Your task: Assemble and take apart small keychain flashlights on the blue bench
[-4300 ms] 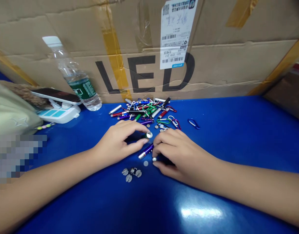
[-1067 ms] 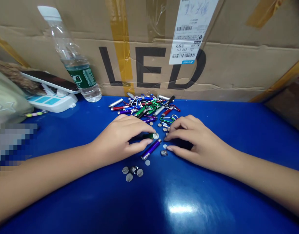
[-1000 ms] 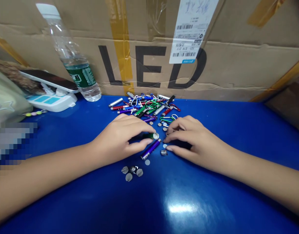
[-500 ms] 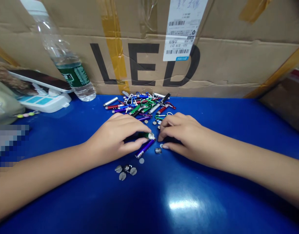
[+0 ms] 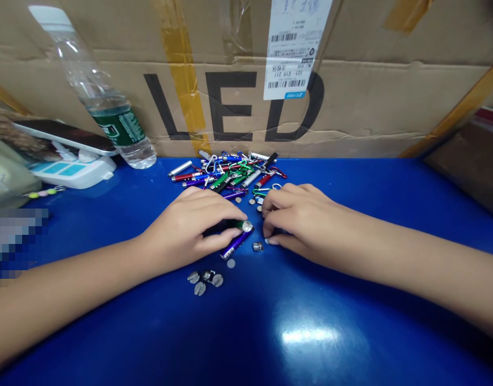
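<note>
My left hand [image 5: 192,228] rests on the blue table [image 5: 270,321], fingers and thumb closed round a small green flashlight [image 5: 243,225] whose silver end points right. A purple flashlight [image 5: 234,245] lies just under it. My right hand [image 5: 300,217] sits beside it with curled fingers, the tips pinched near a small button cell; what they hold I cannot make out. A silver cap [image 5: 257,246] lies by that thumb. Several flat button cells [image 5: 204,279] lie in front of my left hand.
A heap of coloured mini flashlights and carabiner clips [image 5: 230,174] lies behind my hands. A big cardboard box marked LED [image 5: 351,123] stands along the back. A water bottle [image 5: 105,112], a phone [image 5: 65,134] on a white power strip [image 5: 69,171] and a pale bag [image 5: 5,177] are at the left.
My right hand has left the purple flashlight and shifted back toward the heap, then drawn slightly closer to the left hand. My left hand keeps the green flashlight. The view has drifted a little.
</note>
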Tool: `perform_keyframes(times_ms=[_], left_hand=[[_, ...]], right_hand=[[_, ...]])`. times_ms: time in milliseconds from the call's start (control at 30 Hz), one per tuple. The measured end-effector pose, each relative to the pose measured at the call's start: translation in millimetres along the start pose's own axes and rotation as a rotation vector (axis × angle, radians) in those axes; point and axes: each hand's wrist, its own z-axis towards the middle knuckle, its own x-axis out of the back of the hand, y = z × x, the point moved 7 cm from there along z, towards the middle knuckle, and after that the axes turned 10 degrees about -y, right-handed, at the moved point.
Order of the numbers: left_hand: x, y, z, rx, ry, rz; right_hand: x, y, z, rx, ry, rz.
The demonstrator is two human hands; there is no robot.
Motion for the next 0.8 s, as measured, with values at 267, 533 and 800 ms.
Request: perform_keyframes(times_ms=[267, 533, 800], left_hand=[[-0.5, 0, 0, 0.007, -0.017, -0.002], [-1.4, -2, 0, 0.023, -0.029, -0.009], [0.0, 4, 1, 0.034, -0.073, -0.068]], right_hand=[[-5, 1, 0, -0.017, -0.047, 0.053], [16, -6, -3, 0.048, 0.158, 0.127], [34, -20, -8, 0.065, 0.361, 0.213]])
